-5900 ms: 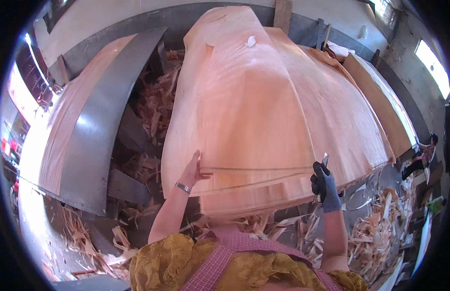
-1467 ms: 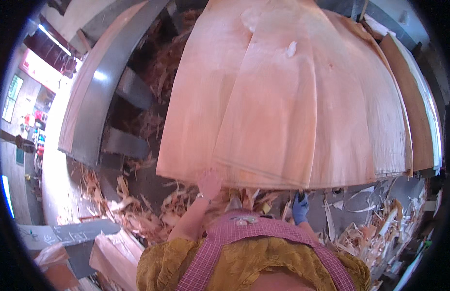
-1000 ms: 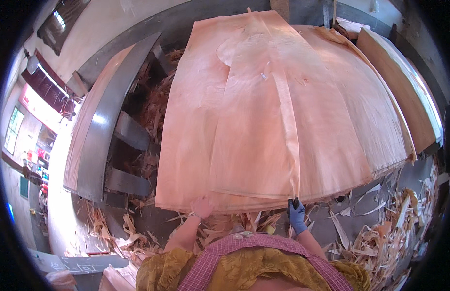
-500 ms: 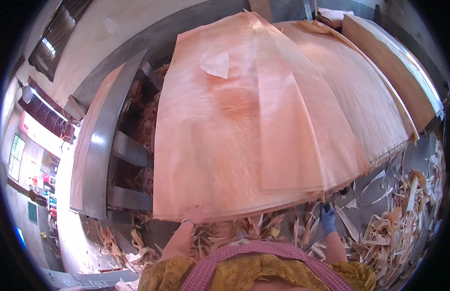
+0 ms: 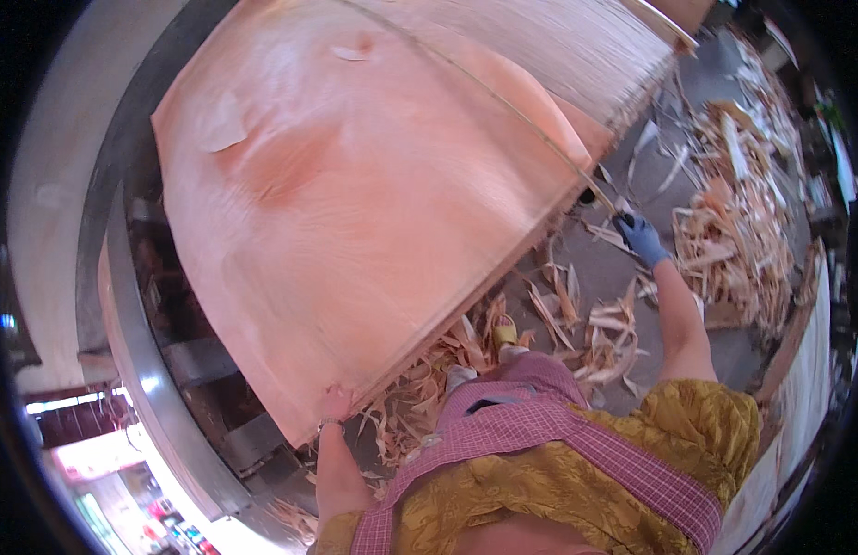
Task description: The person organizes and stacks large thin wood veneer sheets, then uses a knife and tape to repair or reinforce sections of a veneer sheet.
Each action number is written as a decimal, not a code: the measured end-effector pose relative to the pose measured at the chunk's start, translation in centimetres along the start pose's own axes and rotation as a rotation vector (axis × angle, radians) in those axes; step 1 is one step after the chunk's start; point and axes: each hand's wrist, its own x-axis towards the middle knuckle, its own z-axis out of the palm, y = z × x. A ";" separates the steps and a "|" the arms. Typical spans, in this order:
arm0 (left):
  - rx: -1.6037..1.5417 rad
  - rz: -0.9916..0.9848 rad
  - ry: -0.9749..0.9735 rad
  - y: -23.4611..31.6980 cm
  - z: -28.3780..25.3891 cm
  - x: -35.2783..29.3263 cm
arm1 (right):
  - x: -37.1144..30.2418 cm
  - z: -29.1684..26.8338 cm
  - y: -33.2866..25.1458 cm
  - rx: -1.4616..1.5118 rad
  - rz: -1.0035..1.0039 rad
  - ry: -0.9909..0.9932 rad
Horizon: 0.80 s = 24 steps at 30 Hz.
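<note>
Hands: two. Left hand (image 5: pixel 337 404): one wristband (image 5: pixel 330 423) at the wrist. Right hand (image 5: pixel 642 238): one glove (image 5: pixel 647 246), one narrow strip (image 5: pixel 602 192) gripped. Between hands: one veneer stack (image 5: pixel 364 240), one yellow shoe (image 5: pixel 506 332) visible. Right of right hand: one scrap heap (image 5: pixel 736 236).

Free room is left over the stack of wood sheets (image 5: pixel 383 231), btwn the L hand (image 5: pixel 335 405) at its near-L corner & the R hand (image 5: pixel 640 239). The far-R part is crossed by a thin strip (image 5: pixel 503 100), held in the R hand. The L gap is interrupted by grey blocks (image 5: pixel 202 361) nr the metal panel (image 5: pixel 156 370). Floor access on the R is obstructed by a scrap heap (image 5: pixel 734 222).
</note>
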 end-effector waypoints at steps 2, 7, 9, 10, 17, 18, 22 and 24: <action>-0.051 -0.077 0.030 0.8 -0.4 0.0 | 1.5 -0.8 -0.3 0.127 0.219 0.029; -0.013 -0.137 0.012 1.9 -1.8 0.2 | -0.6 -3.3 -2.0 0.155 0.274 0.164; 0.013 -0.064 0.013 -1.4 -0.1 1.3 | -1.9 -2.7 -3.9 0.205 0.276 0.190; 0.028 -0.027 0.005 -3.0 0.6 1.3 | -2.7 -1.8 -4.6 0.228 0.283 0.196; -0.168 0.072 0.161 -4.3 2.4 0.8 | -8.2 1.8 -11.1 0.518 0.284 0.134; -0.253 0.044 0.162 -3.4 2.5 0.4 | -8.8 2.6 -12.3 0.559 0.291 0.111; -0.350 0.057 0.375 -4.1 3.5 -3.3 | -11.1 2.0 -24.3 1.066 0.395 -0.158; -0.443 0.165 0.664 -4.8 5.1 -6.6 | -12.8 1.8 -30.2 1.062 0.382 -0.175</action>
